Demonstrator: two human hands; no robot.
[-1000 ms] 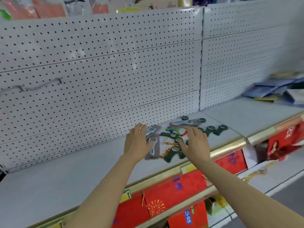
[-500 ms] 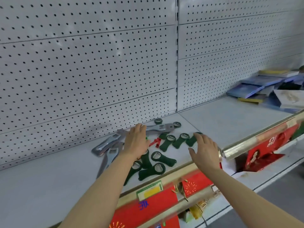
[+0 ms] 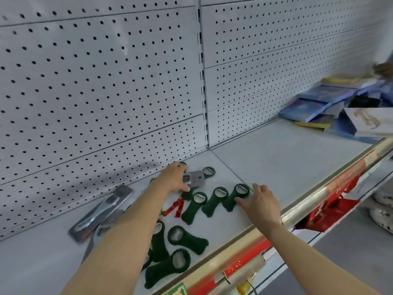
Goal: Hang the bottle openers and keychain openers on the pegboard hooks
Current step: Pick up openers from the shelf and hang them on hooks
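Viewing: I see both hands low at frame centre.
Left hand point(image 3: 173, 177): fingers flat, resting on carded opener point(image 3: 195, 177).
Right hand point(image 3: 260, 201): fingers spread, touching a green opener point(image 3: 237, 196).
Openers: scattered on shelf point(image 3: 276, 167), below pegboard point(image 3: 95, 81).

Stacked books point(image 3: 314, 107) on shelf point(image 3: 276, 162)

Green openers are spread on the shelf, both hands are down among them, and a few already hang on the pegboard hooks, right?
Not quite. The head view shows the green openers all lying on the shelf, with left hand and right hand among them, but nothing hangs on the pegboard; no hooks are in view.
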